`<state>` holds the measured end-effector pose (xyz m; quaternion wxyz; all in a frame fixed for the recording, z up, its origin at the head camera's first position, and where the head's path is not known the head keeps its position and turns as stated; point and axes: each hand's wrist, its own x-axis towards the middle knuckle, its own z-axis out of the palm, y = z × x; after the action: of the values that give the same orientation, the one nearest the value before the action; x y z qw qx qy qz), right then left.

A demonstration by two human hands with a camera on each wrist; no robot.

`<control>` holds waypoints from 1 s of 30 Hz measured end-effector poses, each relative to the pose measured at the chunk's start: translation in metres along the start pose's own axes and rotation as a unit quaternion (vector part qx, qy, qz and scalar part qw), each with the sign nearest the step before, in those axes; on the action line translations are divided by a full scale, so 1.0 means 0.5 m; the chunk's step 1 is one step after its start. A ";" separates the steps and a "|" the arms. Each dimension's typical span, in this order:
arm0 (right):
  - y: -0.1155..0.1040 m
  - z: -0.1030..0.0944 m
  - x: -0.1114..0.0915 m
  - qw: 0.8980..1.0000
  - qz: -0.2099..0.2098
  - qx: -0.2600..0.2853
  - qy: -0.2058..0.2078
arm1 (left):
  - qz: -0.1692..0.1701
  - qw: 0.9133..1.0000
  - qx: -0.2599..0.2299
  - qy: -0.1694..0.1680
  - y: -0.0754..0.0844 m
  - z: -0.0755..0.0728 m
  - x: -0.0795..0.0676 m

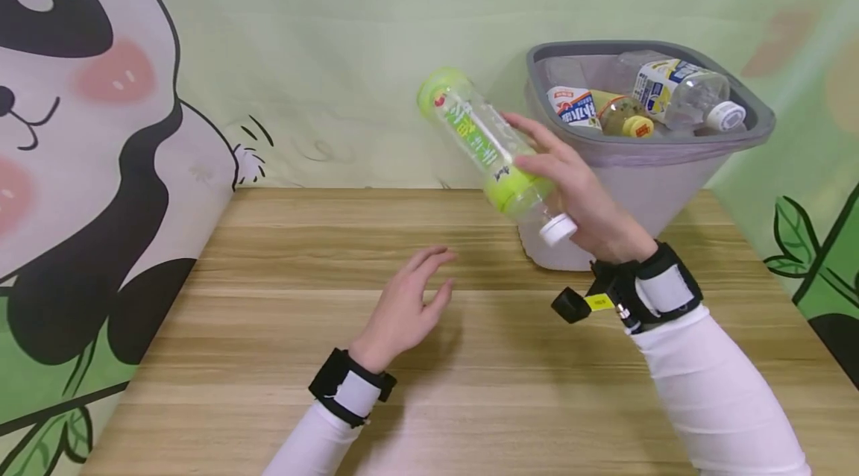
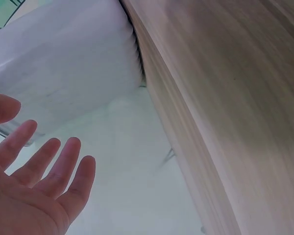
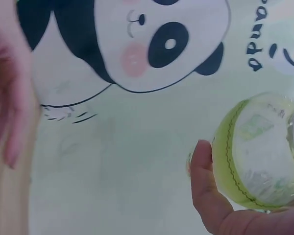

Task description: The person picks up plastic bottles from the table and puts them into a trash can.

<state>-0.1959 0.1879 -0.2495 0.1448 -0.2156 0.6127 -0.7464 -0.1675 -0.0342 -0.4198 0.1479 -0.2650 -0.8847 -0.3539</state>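
Note:
A clear plastic bottle (image 1: pixel 473 136) with a green label and white cap is held tilted in my right hand (image 1: pixel 580 189), above the table and just left of the bin. In the right wrist view, a thumb lies along the side of the bottle (image 3: pixel 264 147), whose neck end faces the camera. My left hand (image 1: pixel 403 304) hovers over the table with nothing in it. The left wrist view shows that hand (image 2: pixel 44 191) with its fingers spread and slightly bent. A grey-rimmed bin (image 1: pixel 584 177) holds several plastic bottles.
The bin stands at the back right of the wooden table (image 1: pixel 282 327). Inside it lie a white-capped bottle (image 1: pixel 691 92), a yellow-capped bottle (image 1: pixel 620 114) and another labelled bottle (image 1: pixel 573 99). A panda-printed backdrop (image 1: pixel 335 66) rises behind the table.

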 end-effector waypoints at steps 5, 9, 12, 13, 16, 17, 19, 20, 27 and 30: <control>-0.063 -0.019 0.011 0.996 -0.034 0.085 0.020 | 0.004 1.000 0.002 0.008 0.005 -0.002 -0.001; -0.098 -0.052 0.019 0.986 -0.050 0.149 0.055 | 0.006 1.000 0.006 0.010 0.005 -0.002 -0.003; -0.114 -0.086 0.025 0.980 -0.064 0.167 0.093 | 0.008 1.000 0.006 0.010 0.006 -0.001 -0.003; -0.118 -0.097 0.027 0.978 -0.071 0.164 0.107 | 0.008 1.000 0.007 0.010 0.006 -0.001 -0.003; -0.128 -0.127 0.031 0.976 -0.084 0.126 0.158 | 0.009 1.000 0.009 0.010 0.006 0.000 -0.005; -0.131 -0.135 0.031 0.974 -0.084 0.108 0.179 | 0.009 1.000 0.010 0.009 0.005 0.000 -0.006; -0.135 -0.148 0.031 0.969 -0.084 0.074 0.219 | 0.009 1.000 0.014 0.007 0.004 0.001 -0.007; -0.137 -0.152 0.029 0.966 -0.082 0.054 0.238 | 0.009 1.000 0.015 0.005 0.003 0.001 -0.007; -0.138 -0.157 0.021 0.914 -0.102 -0.180 0.347 | 0.011 1.000 0.016 0.004 0.002 0.002 -0.010; -0.133 -0.153 0.021 0.864 -0.105 -0.309 0.383 | 0.008 1.000 0.016 0.006 0.003 0.002 -0.011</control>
<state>-0.2398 0.2616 -0.1951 -0.2549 -0.0095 0.7929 -0.5534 -0.1623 -0.0345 -0.4222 0.1599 -0.2681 -0.8871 -0.3400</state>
